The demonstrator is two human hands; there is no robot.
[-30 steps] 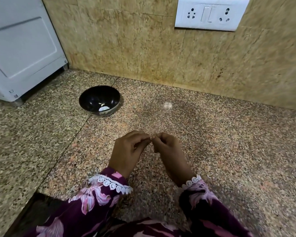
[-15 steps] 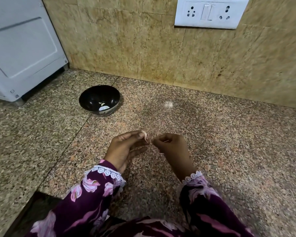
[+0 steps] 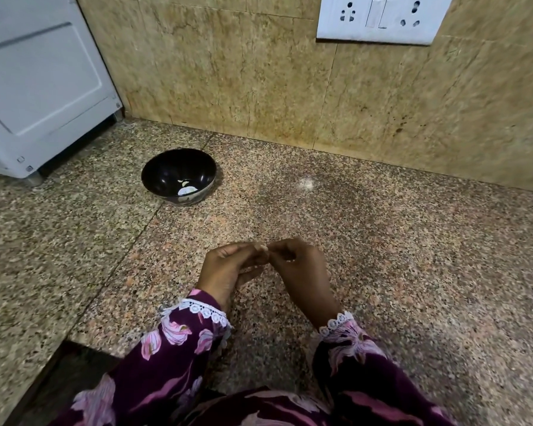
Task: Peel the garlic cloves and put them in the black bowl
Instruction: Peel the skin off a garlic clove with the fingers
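Both hands are working low over the speckled pink-grey granite counter (image 3: 382, 272), fingertips meeting in the middle. The left hand (image 3: 228, 269) is curling its fingers and pinching a small pale garlic clove (image 3: 261, 248) at the tips, and the right hand (image 3: 299, 265) is closing thumb and forefinger on the same clove from the other side, seemingly picking at its skin. How much skin is on it is too small to tell.

The round glossy black bowl (image 3: 163, 167) is sitting well apart, up and to the left near the white appliance (image 3: 40, 87), with a few pale peeled cloves (image 3: 186, 189) lying in its bottom.

The risks as I'm judging them: that clove is tiny and probably slippery, so a hard pull could be flicking it out of the pinch and onto the counter or off the front edge. Flakes of skin could be riding along into the bowl too.

Nothing readable anywhere; the white wall socket plate (image 3: 379, 20) is showing no lettering.
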